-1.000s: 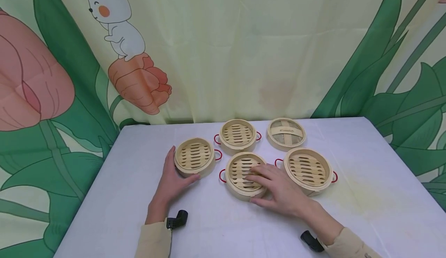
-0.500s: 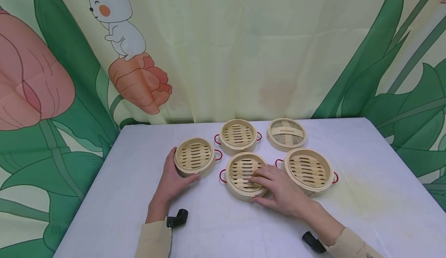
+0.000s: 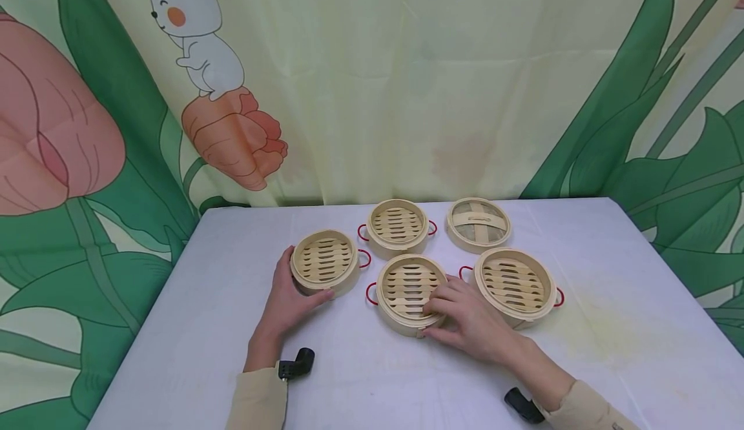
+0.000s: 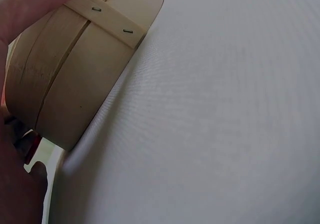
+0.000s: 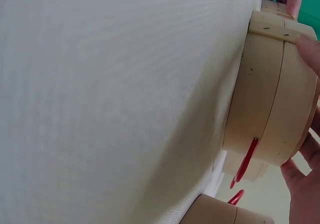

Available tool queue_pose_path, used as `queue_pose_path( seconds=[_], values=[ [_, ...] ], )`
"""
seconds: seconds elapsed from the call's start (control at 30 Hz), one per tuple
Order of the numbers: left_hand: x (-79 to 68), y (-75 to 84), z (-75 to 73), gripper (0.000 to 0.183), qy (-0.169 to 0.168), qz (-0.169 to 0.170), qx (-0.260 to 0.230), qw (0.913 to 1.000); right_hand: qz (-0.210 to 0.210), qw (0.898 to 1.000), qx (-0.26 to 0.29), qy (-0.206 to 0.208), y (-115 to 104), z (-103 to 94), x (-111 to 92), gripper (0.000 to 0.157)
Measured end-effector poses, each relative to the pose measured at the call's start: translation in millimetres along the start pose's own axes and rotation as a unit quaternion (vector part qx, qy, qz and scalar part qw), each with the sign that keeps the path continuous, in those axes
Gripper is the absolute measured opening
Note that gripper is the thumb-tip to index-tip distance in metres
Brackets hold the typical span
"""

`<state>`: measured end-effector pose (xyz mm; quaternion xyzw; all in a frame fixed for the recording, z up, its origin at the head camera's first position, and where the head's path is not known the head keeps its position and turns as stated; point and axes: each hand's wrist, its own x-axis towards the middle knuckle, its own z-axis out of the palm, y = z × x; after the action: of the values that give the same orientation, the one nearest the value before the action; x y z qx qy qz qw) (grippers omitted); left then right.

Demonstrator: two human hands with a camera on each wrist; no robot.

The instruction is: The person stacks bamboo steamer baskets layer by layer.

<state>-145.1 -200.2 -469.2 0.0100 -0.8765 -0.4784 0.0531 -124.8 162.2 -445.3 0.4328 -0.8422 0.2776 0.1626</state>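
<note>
Near the left of the group, my left hand (image 3: 286, 302) holds a round bamboo steamer basket (image 3: 323, 259), thumb at its front and fingers round its left side. The left wrist view shows that steamer's stapled wall (image 4: 85, 79) standing on the cloth, with the thumb (image 4: 35, 6) against it. My right hand (image 3: 473, 320) grips the front middle bamboo steamer basket (image 3: 403, 285) at its right side, fingers bent at the rim. Its thumb (image 5: 310, 51) lies on the outer wall in the right wrist view. A red handle (image 5: 246, 161) shows on this basket; both baskets have slatted bottoms.
Another slatted steamer (image 3: 398, 225) with red handles stands behind. A steamer lid (image 3: 478, 223) with a woven top lies at the back right. A further steamer (image 3: 514, 281) stands just right of my right hand. White cloth (image 3: 372, 378) covers the table; a printed curtain (image 3: 407, 94) hangs behind.
The right hand's fingers have drawn back to the right, from over the middle steamer's slats to its right rim. My left hand and the baskets show hardly any movement.
</note>
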Motion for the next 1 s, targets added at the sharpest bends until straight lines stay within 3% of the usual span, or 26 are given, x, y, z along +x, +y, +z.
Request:
queue_pose_path(
  seconds=[0.37,0.67,1.0],
  values=[
    [-0.5,0.6,-0.4,0.127,-0.004,-0.006,-0.011,0.9999,0.002,0.999,0.029,0.015,-2,-0.4,2,0.024],
    [-0.3,0.2,-0.5,0.126,-0.003,-0.007,-0.013,0.9999,-0.041,0.996,0.045,0.061,-6,-5.5,8,0.019],
    [0.7,-0.5,-1.0,0.126,-0.004,-0.008,-0.015,0.9998,-0.046,0.994,0.055,0.084,-10,-11.0,18,0.019]
  ],
)
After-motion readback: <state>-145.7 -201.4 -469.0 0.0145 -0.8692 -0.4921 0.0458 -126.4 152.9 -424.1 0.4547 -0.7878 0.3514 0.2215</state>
